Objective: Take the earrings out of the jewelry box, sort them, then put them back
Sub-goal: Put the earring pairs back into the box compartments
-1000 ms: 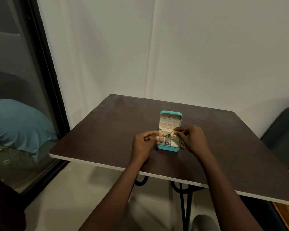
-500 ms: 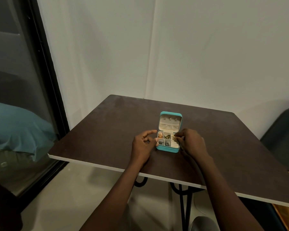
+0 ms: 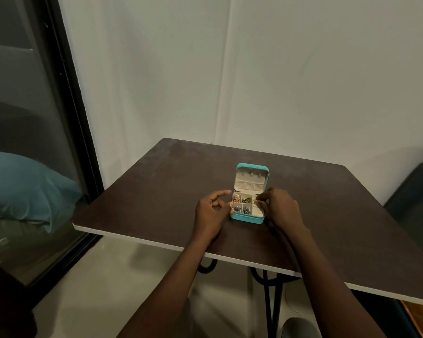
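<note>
A dark glass sliding door with a black frame [image 3: 66,113] fills the left side, and behind the glass lies a teal pillow [image 3: 27,186]. At the right edge sits a dark upholstered seat [image 3: 415,203], only partly in view. Nothing else stands on the dark brown square counter [image 3: 156,191] with its pale edge, so the way to the box is clear from both sides. The counter is pushed into a corner of plain white walls [image 3: 303,81] and rests on a black curled metal leg [image 3: 269,301] over a pale floor.

The small teal jewelry box [image 3: 247,218] sits near the middle of the counter, lid upright and open toward the wall, showing a cream lining with a pocket. Its base is split into little compartments: gold earrings [image 3: 237,198] at far left, dark and gold pieces beside them, silver-grey ones in the near row, and a ribbed cream section on the right.

The left hand [image 3: 211,213] rests against the box's left side, loosely open, forefinger stretched out and thumb touching the near corner. The right hand [image 3: 281,208] is over the box's right side, its fingertips pinched on a small gold earring [image 3: 255,201] above the right compartment.
</note>
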